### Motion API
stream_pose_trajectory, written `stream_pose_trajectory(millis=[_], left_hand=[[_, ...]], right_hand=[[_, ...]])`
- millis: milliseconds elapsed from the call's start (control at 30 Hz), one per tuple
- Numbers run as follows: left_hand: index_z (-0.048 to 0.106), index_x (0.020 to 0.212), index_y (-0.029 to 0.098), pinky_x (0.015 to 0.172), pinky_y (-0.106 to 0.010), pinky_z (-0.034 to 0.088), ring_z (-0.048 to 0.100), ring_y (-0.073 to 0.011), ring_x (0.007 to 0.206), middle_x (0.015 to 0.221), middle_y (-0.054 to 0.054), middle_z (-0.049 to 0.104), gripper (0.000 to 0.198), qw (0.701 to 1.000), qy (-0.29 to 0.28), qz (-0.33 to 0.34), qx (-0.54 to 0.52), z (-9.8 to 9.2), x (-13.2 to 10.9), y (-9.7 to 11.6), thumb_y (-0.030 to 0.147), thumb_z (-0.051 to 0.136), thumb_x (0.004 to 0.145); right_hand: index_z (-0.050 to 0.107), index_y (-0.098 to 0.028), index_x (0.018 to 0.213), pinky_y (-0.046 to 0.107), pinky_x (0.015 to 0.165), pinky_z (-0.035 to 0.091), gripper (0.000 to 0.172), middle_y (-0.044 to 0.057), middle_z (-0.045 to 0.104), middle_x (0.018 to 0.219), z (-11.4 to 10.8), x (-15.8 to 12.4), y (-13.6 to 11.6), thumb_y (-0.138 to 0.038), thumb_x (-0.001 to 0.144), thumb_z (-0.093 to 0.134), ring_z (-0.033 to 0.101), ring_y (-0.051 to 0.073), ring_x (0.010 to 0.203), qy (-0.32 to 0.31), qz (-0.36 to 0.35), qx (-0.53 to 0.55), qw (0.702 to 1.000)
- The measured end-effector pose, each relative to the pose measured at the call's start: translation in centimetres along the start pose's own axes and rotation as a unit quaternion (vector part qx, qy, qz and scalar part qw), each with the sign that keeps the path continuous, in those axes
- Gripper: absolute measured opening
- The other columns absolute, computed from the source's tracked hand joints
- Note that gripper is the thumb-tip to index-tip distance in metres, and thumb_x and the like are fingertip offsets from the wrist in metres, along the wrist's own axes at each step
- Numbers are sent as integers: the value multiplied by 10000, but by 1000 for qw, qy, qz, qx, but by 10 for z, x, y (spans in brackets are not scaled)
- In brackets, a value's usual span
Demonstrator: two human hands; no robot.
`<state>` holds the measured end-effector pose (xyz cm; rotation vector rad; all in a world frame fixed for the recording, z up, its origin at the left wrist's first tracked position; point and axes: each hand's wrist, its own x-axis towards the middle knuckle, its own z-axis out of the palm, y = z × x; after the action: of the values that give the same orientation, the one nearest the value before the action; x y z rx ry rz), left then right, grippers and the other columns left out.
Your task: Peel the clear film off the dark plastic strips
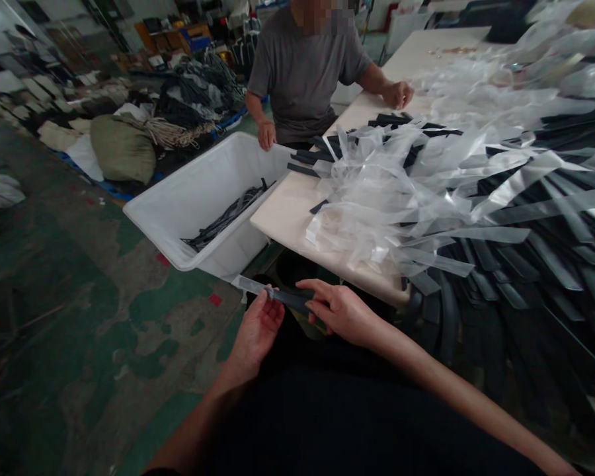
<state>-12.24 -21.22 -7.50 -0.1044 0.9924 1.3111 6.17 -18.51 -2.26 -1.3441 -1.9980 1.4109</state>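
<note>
L hand (260, 329) pinches dark strip (292, 301) beside the clear film (249, 285), R hand (344, 313) grips its other end; strip is btwn hands, near the table (283, 210); better to hold it straight, film flat, w/ firm but gentle pressure

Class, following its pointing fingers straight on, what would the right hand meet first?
Apart from the dark strip at the right hand, probably the left hand, though depth is unclear.

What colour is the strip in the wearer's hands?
The strip is dark grey, near black, with translucent whitish film at one end; head view.
</note>
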Motion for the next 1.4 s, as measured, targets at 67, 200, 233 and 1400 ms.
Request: stream_pose_trajectory(millis=[67,200,233,1400], left_hand=[[712,905,139,700,-246,571,704,-136,758,864,-50,744,164,999,-41,-30,4,1,-3,-10,168,556,949],[706,892,130,708,-232,567,699,-125,758,875,-52,741,157,1000,-6,-5,-18,-1,-3,-11,164,563,947],[703,888,133,712,-226,564,697,-118,759,878,-47,742,161,999,17,7,-28,-1,-3,-8,158,557,950],[707,911,143,721,-215,552,700,-109,791,899,-40,753,192,1000,-11,3,-25,0,-10,-11,138,523,963]], right_hand=[[535,-218,1350,193,494,416,425,-22,689,730,6,8,-5,-179,929,494,558,77,430,-7,7,-12,1000],[502,-192,1391,207,504,411,463,-4,707,750,-1,9,-14,-260,934,533,576,96,463,-31,-11,-36,999],[488,-194,1403,210,506,406,486,-10,711,754,-6,6,-16,-256,925,542,574,98,466,-32,-21,-39,999],[557,-240,1352,272,668,452,456,42,768,952,-4,3,-12,-276,898,584,714,227,838,17,-43,-182,982]])
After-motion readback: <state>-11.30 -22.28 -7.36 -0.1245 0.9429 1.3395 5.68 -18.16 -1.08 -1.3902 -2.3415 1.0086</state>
